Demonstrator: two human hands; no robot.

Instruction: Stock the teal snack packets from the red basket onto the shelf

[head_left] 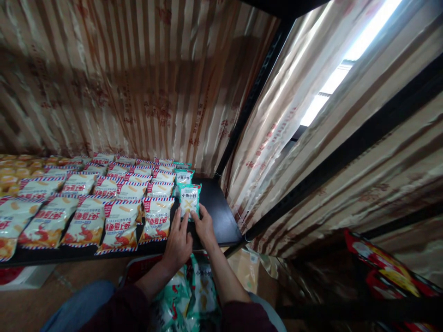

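Both hands meet at a small green and white snack packet (189,199) that stands at the front of a short row of like packets on a black shelf (218,214). My left hand (178,240) has its fingers on the packet's lower left front. At its lower right edge, my right hand (205,227) touches it with thumb and fingers. Behind it, another green packet (183,177) leans in the same row. Directly left stand white packets with red print (156,220). Below my forearms, larger green packets (204,286) lie in a container.
Rows of white and red packets (83,221) fill the shelf leftward, with yellow items (20,173) at the far left. A black post (254,99) rises at the shelf's back right corner. Striped curtains (138,83) hang behind. Red packets (387,272) are at the lower right.
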